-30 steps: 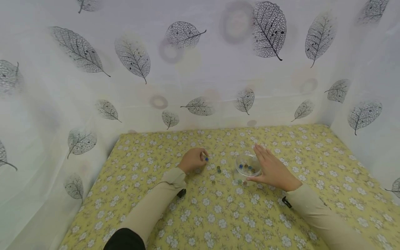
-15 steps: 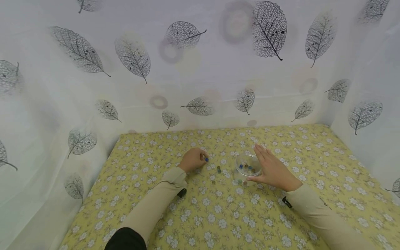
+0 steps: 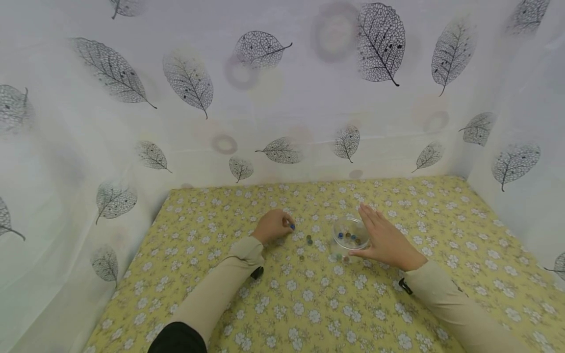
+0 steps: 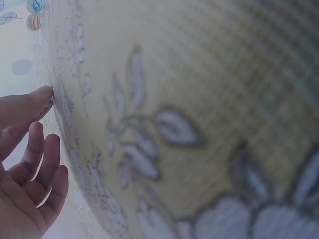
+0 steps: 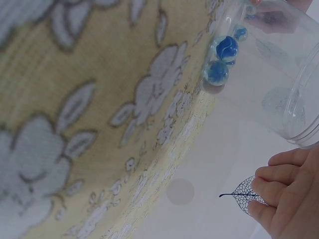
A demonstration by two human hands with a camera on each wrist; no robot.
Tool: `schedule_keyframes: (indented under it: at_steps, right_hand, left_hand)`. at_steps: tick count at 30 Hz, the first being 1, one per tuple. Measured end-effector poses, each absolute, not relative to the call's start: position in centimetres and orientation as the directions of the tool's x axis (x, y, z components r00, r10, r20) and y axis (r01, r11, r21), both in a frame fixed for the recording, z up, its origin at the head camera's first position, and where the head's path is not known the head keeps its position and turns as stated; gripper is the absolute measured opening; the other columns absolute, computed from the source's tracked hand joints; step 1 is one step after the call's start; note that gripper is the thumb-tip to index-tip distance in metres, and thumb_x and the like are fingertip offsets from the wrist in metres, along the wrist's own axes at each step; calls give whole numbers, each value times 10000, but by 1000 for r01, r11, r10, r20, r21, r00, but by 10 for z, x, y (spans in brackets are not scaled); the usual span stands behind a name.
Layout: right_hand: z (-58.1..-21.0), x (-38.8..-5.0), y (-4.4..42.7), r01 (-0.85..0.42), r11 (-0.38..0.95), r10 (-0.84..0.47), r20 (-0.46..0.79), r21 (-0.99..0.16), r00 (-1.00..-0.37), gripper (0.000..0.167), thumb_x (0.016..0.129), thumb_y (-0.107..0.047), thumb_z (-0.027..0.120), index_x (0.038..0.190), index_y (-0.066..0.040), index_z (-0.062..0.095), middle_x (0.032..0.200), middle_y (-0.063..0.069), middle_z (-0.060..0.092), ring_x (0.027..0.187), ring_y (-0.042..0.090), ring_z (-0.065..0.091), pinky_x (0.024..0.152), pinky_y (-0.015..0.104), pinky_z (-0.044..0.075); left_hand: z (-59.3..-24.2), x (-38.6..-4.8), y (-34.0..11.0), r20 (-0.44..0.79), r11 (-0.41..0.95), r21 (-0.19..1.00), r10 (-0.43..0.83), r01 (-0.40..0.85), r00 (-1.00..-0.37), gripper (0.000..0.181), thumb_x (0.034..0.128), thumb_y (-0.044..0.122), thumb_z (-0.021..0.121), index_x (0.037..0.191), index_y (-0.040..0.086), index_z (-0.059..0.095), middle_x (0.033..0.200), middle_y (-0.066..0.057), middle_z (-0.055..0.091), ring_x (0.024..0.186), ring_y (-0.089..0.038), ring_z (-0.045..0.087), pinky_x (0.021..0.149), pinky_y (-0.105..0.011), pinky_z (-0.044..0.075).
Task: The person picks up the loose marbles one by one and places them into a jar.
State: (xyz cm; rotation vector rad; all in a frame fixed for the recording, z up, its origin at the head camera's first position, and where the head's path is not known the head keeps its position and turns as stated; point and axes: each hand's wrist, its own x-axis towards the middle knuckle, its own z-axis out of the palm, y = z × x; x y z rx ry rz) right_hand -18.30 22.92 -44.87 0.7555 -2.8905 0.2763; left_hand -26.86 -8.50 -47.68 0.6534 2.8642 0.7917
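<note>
Between thumb and index finger, my left hand (image 3: pixel 271 226) pinches a small blue glass marble (image 3: pixel 293 227) low over the cloth. Only a sliver of that marble (image 4: pixel 49 103) shows in the left wrist view, where the other fingers hang loosely bent. A clear round jar (image 3: pixel 351 247) without a lid stands upright to its right, with several glass marbles (image 5: pixel 227 48) on its bottom. My right hand (image 3: pixel 385 244) lies against the jar's right side, thumb at the front and fingers nearly straight behind. Loose marbles (image 3: pixel 309 239) rest on the cloth between left hand and jar.
A yellow flowered cloth (image 3: pixel 309 304) covers the table. One more marble (image 3: pixel 302 258) sits nearer the front. Two marbles (image 3: pixel 342 258) show at the jar's front; whether inside or outside, I cannot tell. A white leaf-print sheet (image 3: pixel 291 108) hangs behind and at both sides.
My left hand and the blue marble have shifted very slightly to the right and nearer. The right hand and the jar stay in place.
</note>
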Motion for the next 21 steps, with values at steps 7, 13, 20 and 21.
schedule_keyframes:
  at_steps: [7,13,20,21]
  right_hand:
    - [-450,-182,229,-495,857,-471,174,-142,-865,1151,734,-674,640,1481,51,149,1541,253,166,1410,416,206,1129,547,213]
    - [-452,-181,230,-494,858,-470,174,-142,-866,1154,736,-685,628,1487,41,137,1546,245,160,1414,410,201,1130,545,213]
    - [-452,-182,230,-497,857,-471,188,-134,-862,1154,730,-678,640,1483,46,149,1542,249,170,1410,413,211,1125,547,222]
    - [-452,-182,230,-497,858,-471,189,-130,-862,1153,729,-674,644,1482,48,152,1541,250,172,1410,413,212,1126,547,221]
  left_hand:
    - [-474,-266,-84,12,776,514,421,367,-907,106,807,206,744,900,157,754,815,13,668,634,-77,540,562,-230,447]
    - [-467,-261,-84,3,769,535,414,351,-910,113,809,200,740,910,151,752,804,8,646,627,-85,521,546,-234,429]
    - [-457,-257,-86,24,748,564,408,350,-913,128,827,226,726,925,147,748,752,12,618,535,-94,450,500,-226,385]
    - [-455,-255,-87,28,747,564,408,352,-912,129,828,226,725,926,146,747,754,10,618,548,-96,458,511,-231,390]
